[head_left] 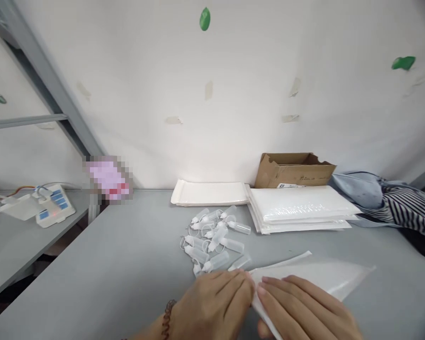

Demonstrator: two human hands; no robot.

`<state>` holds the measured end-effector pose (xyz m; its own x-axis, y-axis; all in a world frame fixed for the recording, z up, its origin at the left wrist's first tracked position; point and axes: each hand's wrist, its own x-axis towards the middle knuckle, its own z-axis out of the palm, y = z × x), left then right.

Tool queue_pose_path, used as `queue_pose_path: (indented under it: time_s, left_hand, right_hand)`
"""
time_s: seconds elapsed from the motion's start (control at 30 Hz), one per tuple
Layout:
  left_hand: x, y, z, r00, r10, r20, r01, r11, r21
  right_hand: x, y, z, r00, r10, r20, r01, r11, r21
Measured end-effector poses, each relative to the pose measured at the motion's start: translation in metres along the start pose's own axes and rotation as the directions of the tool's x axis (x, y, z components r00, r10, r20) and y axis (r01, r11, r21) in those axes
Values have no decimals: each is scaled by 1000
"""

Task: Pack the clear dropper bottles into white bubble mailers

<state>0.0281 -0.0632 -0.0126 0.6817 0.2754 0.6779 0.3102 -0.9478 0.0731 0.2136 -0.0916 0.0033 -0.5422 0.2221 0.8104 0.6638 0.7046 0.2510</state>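
A white padded envelope (343, 276) is in front of me at the lower right, its near edge running between my two hands. My left hand (216, 302), with a brown coiled band at the wrist, is closed, its fingertips pinching the envelope's left edge. My right hand (301, 311) is closed on the same edge, fingers together over the top and the thumb partly visible below. Both palms are out of sight. Just beyond my left hand lies a loose pile of small clear plastic dropper bottles (216, 259) with white tips and looped cap straps.
Stacked white padded envelopes (304, 205) lie at the back right, before an open cardboard box (297, 174). Another flat white stack (212, 193) rests by the wall. Grey and striped cloth (386, 203) sits far right. A power strip (56, 208) is on the left table.
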Motion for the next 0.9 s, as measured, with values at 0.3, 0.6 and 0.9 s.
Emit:
queue_pose_path:
  time_s: [0.3,0.6,0.9]
  left_hand:
    - [31,-18,-1,946,-294,-136,281,953,-113]
    - [90,-66,30,519,-800,301,700,195,-687]
    - [124,-83,62,372,-717,590,745,-148,-650]
  right_hand:
    - [-11,75,-22,944,304,-131,-329,909,-257]
    - [-50,152,-24,425,853,-303,-902,426,-65]
    - [-49,139,-4,664,747,-42,-720,622,-309]
